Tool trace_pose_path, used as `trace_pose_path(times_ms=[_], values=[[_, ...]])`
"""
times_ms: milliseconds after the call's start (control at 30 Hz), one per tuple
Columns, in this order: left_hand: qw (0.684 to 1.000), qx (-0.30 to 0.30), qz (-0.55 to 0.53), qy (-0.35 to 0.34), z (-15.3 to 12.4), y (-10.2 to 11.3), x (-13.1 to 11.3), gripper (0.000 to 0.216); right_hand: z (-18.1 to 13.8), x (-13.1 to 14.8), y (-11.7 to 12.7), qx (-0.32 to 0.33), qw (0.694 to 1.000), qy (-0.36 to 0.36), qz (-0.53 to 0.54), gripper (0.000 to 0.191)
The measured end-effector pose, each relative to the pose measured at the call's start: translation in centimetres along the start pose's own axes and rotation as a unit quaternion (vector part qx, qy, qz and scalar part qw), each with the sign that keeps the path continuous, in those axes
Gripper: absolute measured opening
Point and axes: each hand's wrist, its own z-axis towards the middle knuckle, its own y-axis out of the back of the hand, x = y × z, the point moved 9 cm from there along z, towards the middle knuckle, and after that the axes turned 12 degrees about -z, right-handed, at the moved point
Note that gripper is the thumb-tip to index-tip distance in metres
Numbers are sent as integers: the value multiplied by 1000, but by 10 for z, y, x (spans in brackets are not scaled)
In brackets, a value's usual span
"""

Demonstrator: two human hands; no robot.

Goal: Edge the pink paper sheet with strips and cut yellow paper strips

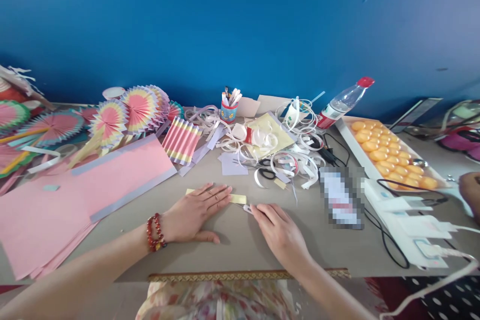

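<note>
**Two hands at a yellow strip on the counter**

Your left hand [195,212] lies palm down on the counter [232,255]. Its fingers [217,194] are stretched flat and slightly spread, pressing the left part of the strip [238,199] without gripping it. A red bracelet [154,232] sits on that wrist.

The strip lies near you at the middle of the counter, running left to right, and only its right end shows past the fingertips.

Your right hand [279,232] is also palm down, just right of the strip. Its fingers are extended and close together, and the tips meet a small white tab [247,208] at the strip's right end. The thumb is hidden, so you cannot tell whether the tab is pinched or only touched.

To the left, pink sheets [56,210] are stacked. Beyond them stand pleated fans [112,117] and a striped pleated fold [182,140]. At the far middle are a cup [228,110] of pens, a yellow sheet [272,130], a tangle of white ribbons [300,162] and scissors [266,172]. To the far right a bottle [343,102] leans beside a tray [347,132] of orange balls. White chargers [405,210] with black cables lie nearer. Another person's hand [472,192] shows at the right edge.
</note>
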Motion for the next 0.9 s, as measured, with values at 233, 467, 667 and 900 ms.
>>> trace_pose_path(times_ms=[233, 467, 667, 900], values=[[1000, -11, 1, -2, 0, 2, -1, 93, 1, 4, -2, 5, 1000, 6, 17, 32], [1000, -1, 5, -1, 0, 0, 0, 92, 2, 6, -1, 3, 1000, 7, 10, 32], [1000, -10, 0, -4, 0, 3, -1, 93, 7, 12, -2, 6, 1000, 7, 12, 35], [1000, -9, -7, -4, 0, 0, 0, 92, 13, 19, -5, 7, 1000, 1, 7, 32]])
